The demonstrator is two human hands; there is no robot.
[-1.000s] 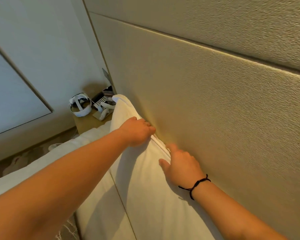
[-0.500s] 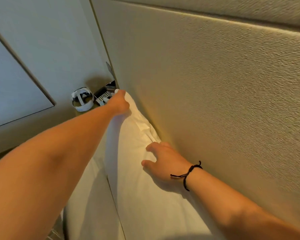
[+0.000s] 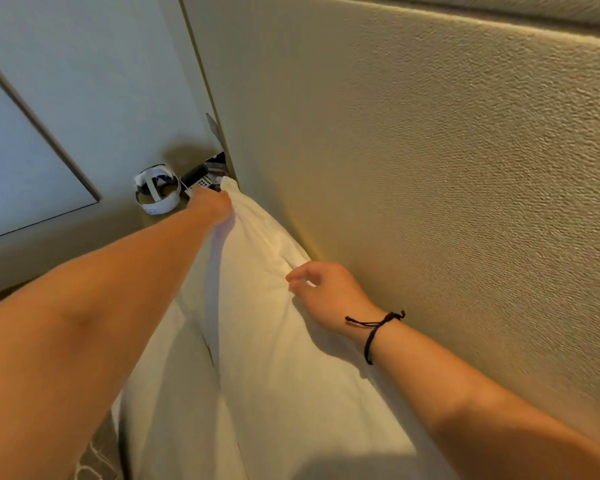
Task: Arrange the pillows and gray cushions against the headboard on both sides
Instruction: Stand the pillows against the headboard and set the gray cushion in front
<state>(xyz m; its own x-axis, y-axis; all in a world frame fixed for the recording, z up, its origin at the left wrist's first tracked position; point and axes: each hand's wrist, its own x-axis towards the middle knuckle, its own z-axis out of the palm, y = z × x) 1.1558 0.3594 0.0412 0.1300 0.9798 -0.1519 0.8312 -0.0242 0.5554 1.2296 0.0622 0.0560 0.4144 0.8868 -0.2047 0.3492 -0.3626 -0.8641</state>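
A white pillow (image 3: 274, 306) stands against the beige textured headboard (image 3: 430, 168), its far corner gripped by the left hand (image 3: 212, 204), the right hand (image 3: 329, 292) loosely curled just above its top edge, a nightstand (image 3: 160, 220) beyond.

A white pillow (image 3: 284, 341) stands on its long edge against the beige textured headboard (image 3: 430, 168), its upper seam running along the headboard's face. Its far corner (image 3: 227, 183) rises to a point right at the headboard's left end, and the fabric near that corner is creased and drawn tight. The cover is plain, smooth over most of its broad face, with soft folds near the top. A second white pillow (image 3: 174, 393) stands just in front of it, farther from the headboard, the two touching along a shadowed crease. The headboard is upright, padded, with a horizontal seam near its top.
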